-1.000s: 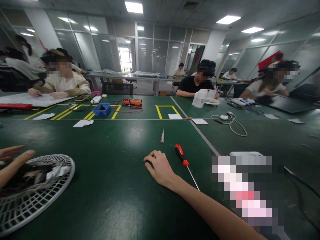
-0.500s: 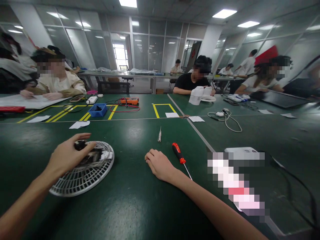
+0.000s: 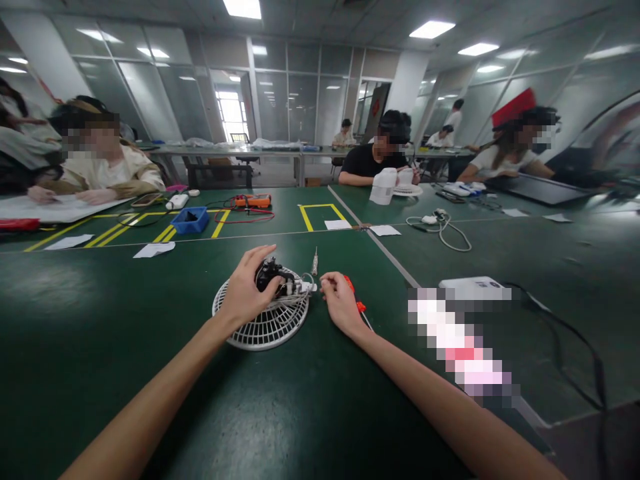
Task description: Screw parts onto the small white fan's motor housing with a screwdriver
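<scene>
A round white fan grille (image 3: 265,337) lies on the green table with a black fan motor (image 3: 273,270) and loose thin wires on top. My left hand (image 3: 247,287) is wrapped around the motor from the left, thumb on the near side. White plastic parts (image 3: 304,287) stick out at the motor's right. Just beside them is my right hand (image 3: 341,303), its fingers curled in, with no object visible in them. A red-and-black screwdriver (image 3: 361,307) lies partly hidden behind that hand. Beyond the grille rests a small clear-handled screwdriver (image 3: 315,262).
A blue bin (image 3: 190,221) and an orange multimeter (image 3: 253,201) with red leads sit at the back left. Paper slips (image 3: 154,250) lie along the table seam. To the right are a white device (image 3: 473,288) and a coiled cable (image 3: 445,230). Several people sit around the tables.
My left hand has brought the grille and motor rightward, to the middle of the table. My right hand has shifted slightly right and up, and now sits beside the motor's white parts.
</scene>
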`<state>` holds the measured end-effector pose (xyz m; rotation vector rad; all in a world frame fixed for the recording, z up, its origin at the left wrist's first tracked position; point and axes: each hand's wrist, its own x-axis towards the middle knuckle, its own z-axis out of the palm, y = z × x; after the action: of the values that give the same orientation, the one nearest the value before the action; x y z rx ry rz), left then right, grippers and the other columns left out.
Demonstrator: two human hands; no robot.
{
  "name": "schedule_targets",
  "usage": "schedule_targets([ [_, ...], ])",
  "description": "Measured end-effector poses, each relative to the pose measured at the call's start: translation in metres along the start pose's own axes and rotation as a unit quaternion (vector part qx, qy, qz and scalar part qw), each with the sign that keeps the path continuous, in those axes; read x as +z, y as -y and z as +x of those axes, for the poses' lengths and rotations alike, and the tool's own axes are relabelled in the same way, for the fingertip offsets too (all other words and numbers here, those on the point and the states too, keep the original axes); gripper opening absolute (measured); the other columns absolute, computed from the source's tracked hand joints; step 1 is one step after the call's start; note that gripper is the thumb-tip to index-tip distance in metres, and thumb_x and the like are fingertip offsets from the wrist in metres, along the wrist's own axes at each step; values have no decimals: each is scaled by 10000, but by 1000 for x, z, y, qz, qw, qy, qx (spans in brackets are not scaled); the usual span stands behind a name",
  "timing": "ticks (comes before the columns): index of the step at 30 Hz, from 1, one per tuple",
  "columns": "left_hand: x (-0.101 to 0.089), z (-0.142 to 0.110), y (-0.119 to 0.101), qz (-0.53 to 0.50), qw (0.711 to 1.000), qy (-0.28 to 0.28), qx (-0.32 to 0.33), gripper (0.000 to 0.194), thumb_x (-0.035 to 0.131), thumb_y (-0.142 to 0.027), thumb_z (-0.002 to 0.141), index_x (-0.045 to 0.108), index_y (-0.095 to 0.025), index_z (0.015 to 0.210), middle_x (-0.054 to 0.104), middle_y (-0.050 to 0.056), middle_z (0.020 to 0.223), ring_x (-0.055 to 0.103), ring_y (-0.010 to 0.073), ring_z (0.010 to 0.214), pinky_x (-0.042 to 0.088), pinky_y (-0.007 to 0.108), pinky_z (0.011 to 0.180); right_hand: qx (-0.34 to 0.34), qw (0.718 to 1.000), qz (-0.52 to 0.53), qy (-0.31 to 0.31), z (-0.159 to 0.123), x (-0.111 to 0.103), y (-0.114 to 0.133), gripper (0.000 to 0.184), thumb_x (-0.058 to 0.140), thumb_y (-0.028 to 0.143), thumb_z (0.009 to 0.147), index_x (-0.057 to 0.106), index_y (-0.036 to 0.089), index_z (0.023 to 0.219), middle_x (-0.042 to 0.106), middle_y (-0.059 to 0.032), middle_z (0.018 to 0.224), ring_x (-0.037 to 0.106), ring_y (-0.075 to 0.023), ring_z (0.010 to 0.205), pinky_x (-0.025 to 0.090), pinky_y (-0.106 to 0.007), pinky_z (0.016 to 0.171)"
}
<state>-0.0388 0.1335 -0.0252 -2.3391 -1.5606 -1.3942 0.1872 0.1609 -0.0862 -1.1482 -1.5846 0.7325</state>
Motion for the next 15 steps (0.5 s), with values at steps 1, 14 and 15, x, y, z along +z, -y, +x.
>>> schedule_targets([
  [1, 2, 0, -1, 4, 1000, -2, 7, 543, 631, -279, 869, 543, -221, 1402, 603, 115, 1412, 565, 294, 1344, 452, 552, 1183, -4, 1000, 4, -12, 2, -1, 0, 143, 476, 318, 957, 582, 221, 957, 627, -65, 965, 607, -219, 892, 524, -383, 820],
  [14, 9, -26, -29, 62, 997, -51, -17, 620, 649, -284, 876, 450, -248, 1462, 479, 153, 1505, 461, 361, 1441, 444, 620, 1174, -8, 998, 59, 6, -1, 13, 7, 148, 432, 354, 991, 527, 241, 979, 639, -30, 946, 629, -202, 865, 504, -344, 815],
  [15, 10, -28, -29, 47, 997, -62, -19, 604, 647, -279, 875, 460, -245, 1448, 501, 148, 1480, 498, 338, 1411, 464, 594, 1165, -8, 998, 57, 7, -4, 12, 9, 150, 436, 360, 992, 526, 241, 975, 635, -28, 938, 630, -201, 852, 501, -341, 799],
])
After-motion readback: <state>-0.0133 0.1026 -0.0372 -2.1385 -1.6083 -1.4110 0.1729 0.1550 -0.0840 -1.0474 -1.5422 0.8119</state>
